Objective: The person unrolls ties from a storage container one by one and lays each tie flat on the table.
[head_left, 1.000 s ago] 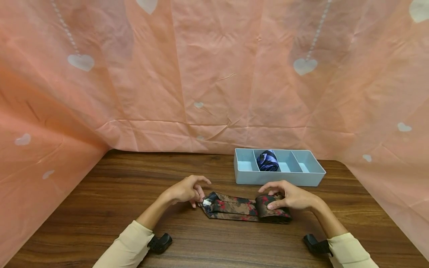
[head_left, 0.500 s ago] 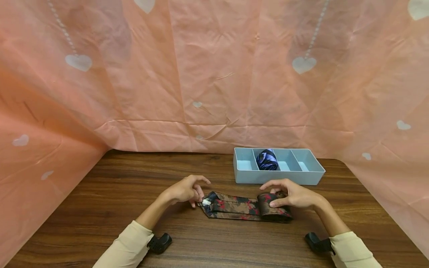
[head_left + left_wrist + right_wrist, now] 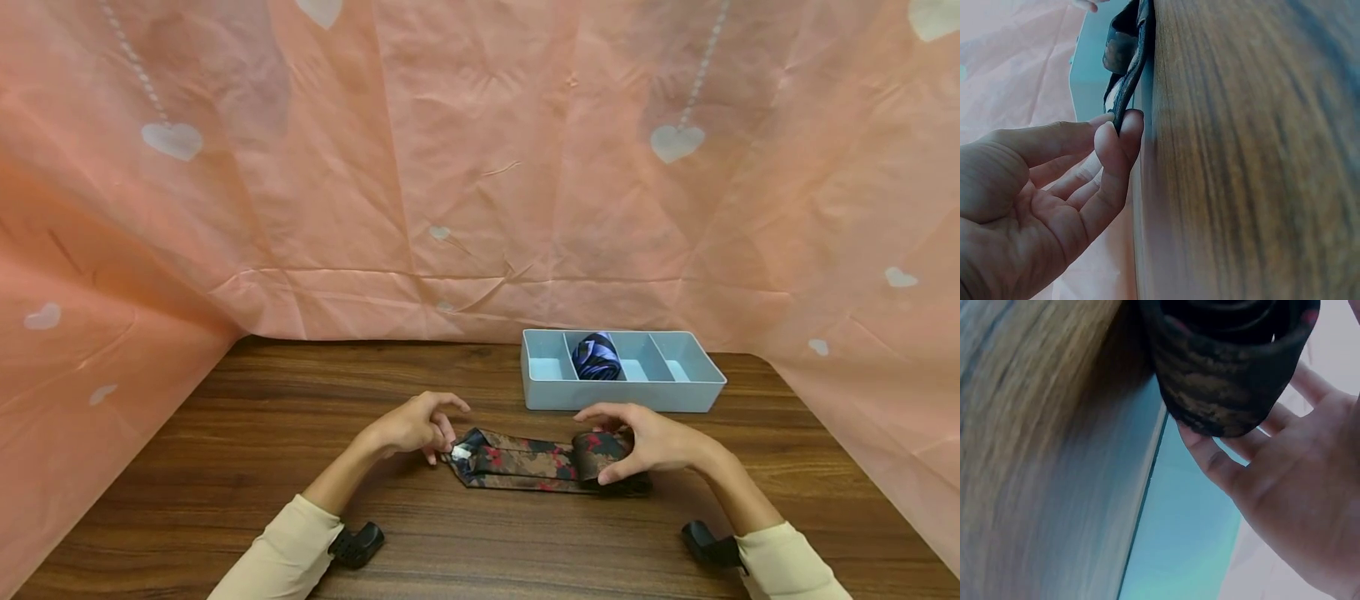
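Note:
A brown, black and red floral necktie (image 3: 525, 462) lies across the table, its right part wound into a roll (image 3: 600, 450). My left hand (image 3: 416, 427) pinches the pointed left end, beside a white label. In the left wrist view, thumb and fingertips (image 3: 1107, 140) meet on that dark edge. My right hand (image 3: 660, 437) curves around the roll, thumb low at its near side and index finger arched above. The right wrist view shows the roll's coiled end (image 3: 1222, 381) with fingers (image 3: 1213, 459) reaching behind it; the fingertips are partly hidden.
Behind the right hand stands a light blue divided box (image 3: 622, 396). A rolled blue striped necktie (image 3: 597, 358) sits in its second compartment from the left. Peach curtains (image 3: 480, 208) with hearts enclose the wooden table (image 3: 300, 400) at the back and sides.
My right thumb has slid from the top of the roll down to its near lower side, and the hand has spread wider. The left hand stays at the necktie's end.

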The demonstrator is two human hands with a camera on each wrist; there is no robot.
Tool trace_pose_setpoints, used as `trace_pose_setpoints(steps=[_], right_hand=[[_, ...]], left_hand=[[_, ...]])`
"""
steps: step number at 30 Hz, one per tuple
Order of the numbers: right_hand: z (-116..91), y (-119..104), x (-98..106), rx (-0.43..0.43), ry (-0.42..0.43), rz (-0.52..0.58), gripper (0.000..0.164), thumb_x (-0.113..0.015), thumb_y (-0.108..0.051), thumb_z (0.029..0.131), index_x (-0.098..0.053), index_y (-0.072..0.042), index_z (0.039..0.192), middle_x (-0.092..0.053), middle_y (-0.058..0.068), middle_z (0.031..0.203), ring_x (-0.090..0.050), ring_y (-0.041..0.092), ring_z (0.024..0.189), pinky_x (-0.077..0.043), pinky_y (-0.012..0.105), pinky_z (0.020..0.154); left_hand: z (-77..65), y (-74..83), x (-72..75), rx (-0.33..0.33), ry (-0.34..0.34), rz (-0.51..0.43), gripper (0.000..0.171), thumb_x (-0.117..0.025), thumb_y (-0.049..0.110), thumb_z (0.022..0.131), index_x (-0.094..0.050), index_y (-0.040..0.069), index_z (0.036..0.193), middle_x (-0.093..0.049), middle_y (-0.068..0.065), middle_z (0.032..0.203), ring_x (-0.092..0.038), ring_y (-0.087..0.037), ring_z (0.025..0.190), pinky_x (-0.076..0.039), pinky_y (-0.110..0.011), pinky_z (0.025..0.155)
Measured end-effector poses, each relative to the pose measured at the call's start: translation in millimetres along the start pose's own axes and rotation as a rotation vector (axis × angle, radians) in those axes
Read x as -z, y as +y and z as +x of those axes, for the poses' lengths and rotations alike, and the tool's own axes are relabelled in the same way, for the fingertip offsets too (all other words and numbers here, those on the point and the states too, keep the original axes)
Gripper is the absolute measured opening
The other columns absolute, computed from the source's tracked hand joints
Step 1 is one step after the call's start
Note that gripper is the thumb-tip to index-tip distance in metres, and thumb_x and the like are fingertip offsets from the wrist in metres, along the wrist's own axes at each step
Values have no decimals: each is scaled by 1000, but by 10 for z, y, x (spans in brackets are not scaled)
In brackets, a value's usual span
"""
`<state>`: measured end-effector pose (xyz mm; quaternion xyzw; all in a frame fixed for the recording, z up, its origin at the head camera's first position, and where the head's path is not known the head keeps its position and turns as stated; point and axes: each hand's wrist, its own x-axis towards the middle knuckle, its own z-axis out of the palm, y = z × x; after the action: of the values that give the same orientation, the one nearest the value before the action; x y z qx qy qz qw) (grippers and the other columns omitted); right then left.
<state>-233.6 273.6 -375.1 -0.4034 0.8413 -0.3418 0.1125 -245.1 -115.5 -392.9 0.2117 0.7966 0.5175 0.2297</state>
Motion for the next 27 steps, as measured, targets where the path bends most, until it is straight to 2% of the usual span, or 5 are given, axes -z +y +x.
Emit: trace_pose_setpoints(steps=[6, 11, 20, 27], right_hand=[[33, -48, -83, 54, 36, -108, 80, -94, -29, 75, -56, 2, 139, -66, 18, 127, -65, 18, 107, -55, 36, 91], [53, -119, -127, 37, 42, -177, 84, -95, -33, 74, -55, 0, 141, -68, 17, 128, -66, 22, 112, -55, 40, 93], [83, -199, -178, -38, 33, -240, 81, -95, -15, 71, -56, -2, 142, -68, 13, 126, -65, 15, 101, -56, 32, 82], [99, -236, -190, -77, 40, -280, 79, -92, -9, 71, -58, -2, 141, -70, 13, 124, -65, 14, 97, -56, 30, 77]], left_hand=[[-4, -1, -5, 0, -2, -11, 58, -48, -24, 86, -49, -9, 143, -65, -13, 82, -64, -18, 70, -58, -30, 55], [-7, -4, -4, 0, -2, -7, 59, -49, -24, 86, -50, -9, 142, -65, -12, 81, -64, -18, 69, -58, -30, 55], [-5, 3, 9, -6, -9, 3, 58, -49, -24, 86, -50, -9, 142, -65, -13, 82, -65, -18, 69, -58, -31, 55], [-4, 0, 12, 4, -12, -1, 59, -49, -24, 86, -50, -8, 142, -65, -13, 82, -64, -18, 69, -58, -31, 55]])
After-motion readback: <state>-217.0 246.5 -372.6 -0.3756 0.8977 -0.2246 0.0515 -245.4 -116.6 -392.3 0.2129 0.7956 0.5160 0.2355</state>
